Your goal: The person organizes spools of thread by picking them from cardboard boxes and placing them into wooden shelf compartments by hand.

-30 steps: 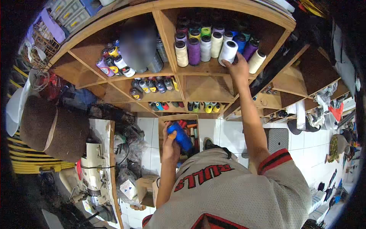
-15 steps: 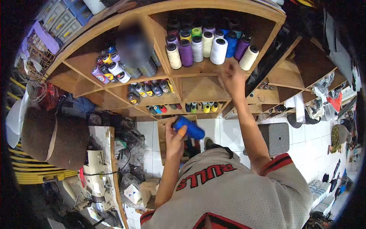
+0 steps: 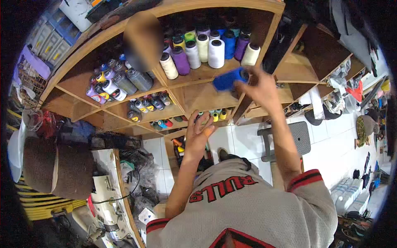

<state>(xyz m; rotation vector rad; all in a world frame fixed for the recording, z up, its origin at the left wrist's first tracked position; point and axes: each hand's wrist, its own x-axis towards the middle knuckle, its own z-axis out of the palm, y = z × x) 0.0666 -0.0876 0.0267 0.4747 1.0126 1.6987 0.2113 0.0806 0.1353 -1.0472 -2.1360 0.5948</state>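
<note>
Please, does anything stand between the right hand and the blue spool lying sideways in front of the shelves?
Nothing visible does: the right hand holds the blue spool directly, by one end.

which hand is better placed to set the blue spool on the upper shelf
Right, most likely: the right hand holds the blue spool near the upper shelf, while the left hand is lower and looks empty.

One spool (image 3: 227,80) before the shelf (image 3: 206,98), other spools (image 3: 216,54) inside, sewing machine (image 3: 103,192) left, stool (image 3: 299,138) right.
</note>
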